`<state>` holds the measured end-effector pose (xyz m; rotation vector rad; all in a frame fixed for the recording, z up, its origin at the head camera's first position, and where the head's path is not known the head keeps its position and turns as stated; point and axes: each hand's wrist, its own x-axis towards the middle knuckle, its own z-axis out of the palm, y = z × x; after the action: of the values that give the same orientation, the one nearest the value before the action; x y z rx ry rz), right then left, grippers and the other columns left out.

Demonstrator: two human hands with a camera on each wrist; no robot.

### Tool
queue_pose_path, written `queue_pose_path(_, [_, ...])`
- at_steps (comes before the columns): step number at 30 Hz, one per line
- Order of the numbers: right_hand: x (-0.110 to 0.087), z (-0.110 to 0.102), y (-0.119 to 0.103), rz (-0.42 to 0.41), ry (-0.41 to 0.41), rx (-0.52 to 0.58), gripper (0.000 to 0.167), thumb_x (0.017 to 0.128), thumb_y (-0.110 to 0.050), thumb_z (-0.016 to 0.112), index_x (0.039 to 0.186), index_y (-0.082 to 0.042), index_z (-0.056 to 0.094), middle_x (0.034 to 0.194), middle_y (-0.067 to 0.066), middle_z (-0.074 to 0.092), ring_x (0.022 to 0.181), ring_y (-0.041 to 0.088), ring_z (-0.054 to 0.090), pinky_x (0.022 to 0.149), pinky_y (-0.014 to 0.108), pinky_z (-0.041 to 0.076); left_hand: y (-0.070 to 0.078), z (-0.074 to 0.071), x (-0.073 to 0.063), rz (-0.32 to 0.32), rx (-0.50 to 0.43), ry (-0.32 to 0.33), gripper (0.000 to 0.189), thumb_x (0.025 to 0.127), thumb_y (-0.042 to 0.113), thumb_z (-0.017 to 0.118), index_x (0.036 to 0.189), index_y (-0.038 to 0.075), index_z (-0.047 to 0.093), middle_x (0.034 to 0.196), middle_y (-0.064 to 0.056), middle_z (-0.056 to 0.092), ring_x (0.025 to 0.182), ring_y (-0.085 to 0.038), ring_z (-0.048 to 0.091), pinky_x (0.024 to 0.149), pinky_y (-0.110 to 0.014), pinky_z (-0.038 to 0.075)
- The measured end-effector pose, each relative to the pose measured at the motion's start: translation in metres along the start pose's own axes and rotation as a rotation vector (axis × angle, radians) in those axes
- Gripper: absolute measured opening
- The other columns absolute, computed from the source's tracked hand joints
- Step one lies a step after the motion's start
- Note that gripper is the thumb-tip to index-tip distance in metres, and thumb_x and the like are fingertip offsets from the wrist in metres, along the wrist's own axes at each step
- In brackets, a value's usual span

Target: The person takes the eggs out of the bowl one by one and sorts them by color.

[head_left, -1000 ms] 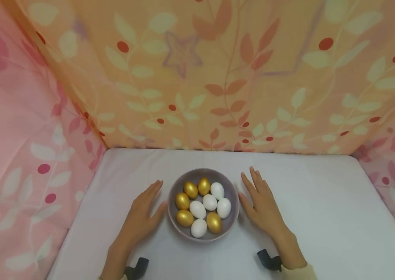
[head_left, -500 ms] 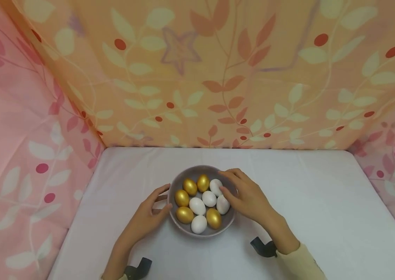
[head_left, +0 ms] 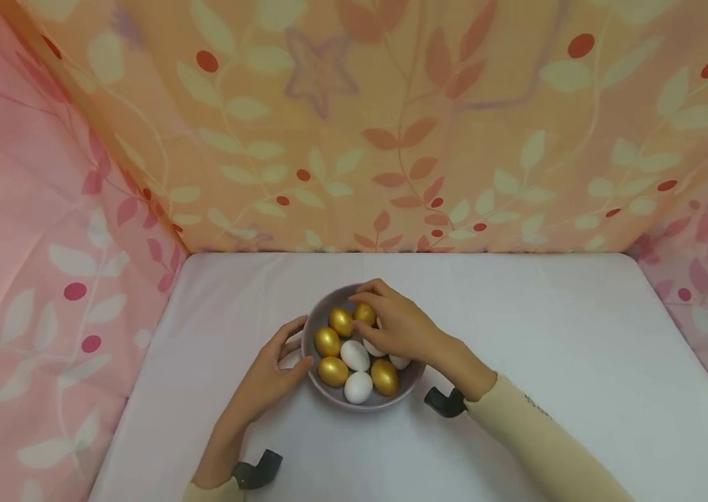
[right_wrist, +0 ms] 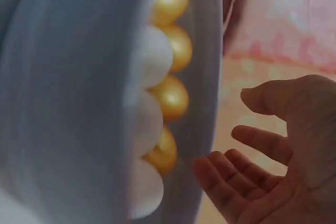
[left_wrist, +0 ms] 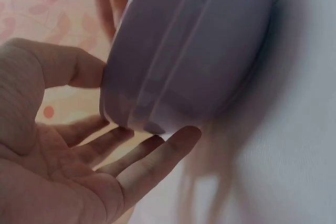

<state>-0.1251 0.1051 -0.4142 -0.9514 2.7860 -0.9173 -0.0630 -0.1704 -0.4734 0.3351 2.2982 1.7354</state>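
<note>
The loosely spread right hand (head_left: 396, 323) has moved over oval eggs (head_left: 355, 355), left hand (head_left: 270, 376) splayed against a smooth bowl (left_wrist: 184, 51).

Booth (head_left: 517, 160) with floral cloth walls (head_left: 33, 174)

we can read no words, numbers or brands here; small dark marks (head_left: 538, 406) sit on the right sleeve (head_left: 543, 439), but they are too tiny for us to make out.
</note>
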Motion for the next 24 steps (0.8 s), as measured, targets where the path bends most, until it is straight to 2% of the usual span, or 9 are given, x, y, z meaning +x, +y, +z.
queue_pose_path(4, [0.017,0.004,-0.005,0.001,-0.13,0.011,0.041,0.1,-0.021,0.07,0.137,-0.003,0.067,0.138,0.013,0.062,0.119,0.027,0.067,0.102,0.042,0.057,0.003,0.0,0.0,-0.014,0.002,-0.008,0.074,0.101,0.012,0.07,0.165,0.018,0.033,0.173,-0.012,0.032,0.15,-0.048,0.046,0.11,-0.045,0.054])
queue_pose_path(8, [0.025,0.009,-0.008,0.005,-0.199,-0.015,0.038,0.101,-0.022,0.068,0.135,-0.004,0.068,0.133,0.012,0.066,0.114,0.024,0.066,0.101,0.041,0.056,0.004,0.001,-0.002,-0.037,-0.038,-0.036,0.077,0.1,0.013,0.072,0.166,0.02,0.031,0.175,-0.01,0.028,0.154,-0.049,0.039,0.112,-0.048,0.052])
queue_pose_path(14, [0.03,0.018,-0.009,0.02,-0.271,-0.063,0.043,0.099,-0.022,0.071,0.136,0.0,0.066,0.13,0.015,0.066,0.109,0.024,0.064,0.098,0.041,0.056,0.004,0.006,-0.005,-0.084,-0.098,-0.072,0.081,0.1,0.014,0.073,0.167,0.019,0.028,0.176,-0.011,0.023,0.157,-0.051,0.032,0.112,-0.044,0.053])
queue_pose_path(20, [0.041,0.02,-0.015,0.01,-0.293,-0.173,0.032,0.096,-0.018,0.073,0.12,0.003,0.069,0.114,0.016,0.067,0.096,0.026,0.065,0.093,0.042,0.057,0.007,0.004,-0.003,-0.08,-0.126,-0.08,0.08,0.101,0.012,0.071,0.167,0.018,0.027,0.177,-0.011,0.022,0.158,-0.049,0.032,0.111,-0.037,0.053])
queue_pose_path(24, [0.05,0.018,-0.021,0.032,-0.318,-0.225,0.029,0.097,-0.018,0.073,0.118,0.002,0.069,0.111,0.016,0.069,0.098,0.027,0.067,0.094,0.043,0.058,0.008,0.001,-0.001,-0.082,-0.127,-0.077,0.08,0.101,0.012,0.071,0.167,0.019,0.026,0.177,-0.01,0.02,0.159,-0.047,0.03,0.111,-0.033,0.053])
